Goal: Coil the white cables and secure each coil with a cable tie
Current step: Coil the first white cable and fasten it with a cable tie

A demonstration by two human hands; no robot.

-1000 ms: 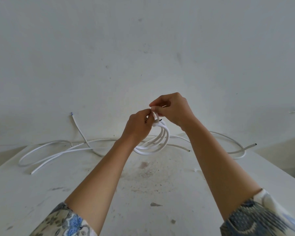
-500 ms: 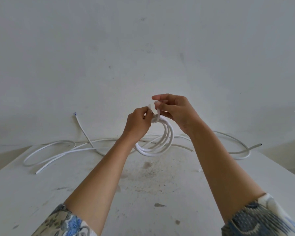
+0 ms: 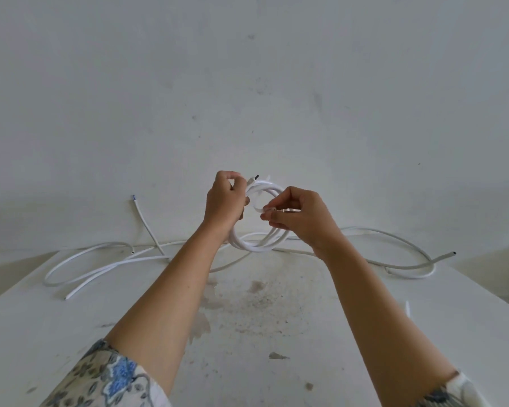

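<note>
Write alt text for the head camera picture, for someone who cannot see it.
A person's left hand grips a coil of white cable above a white table, while the right hand pinches what looks like a cable tie at the coil. Loose cables lie behind.

One wide-angle head cam, facing fwd & down, close over table toward wall.

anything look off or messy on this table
Nothing damaged. The table has a brownish stained patch in its middle, and loose white cables sprawl uncoiled along its far edge, one cable end propped up against the wall. The held coil looks tidy.
</note>
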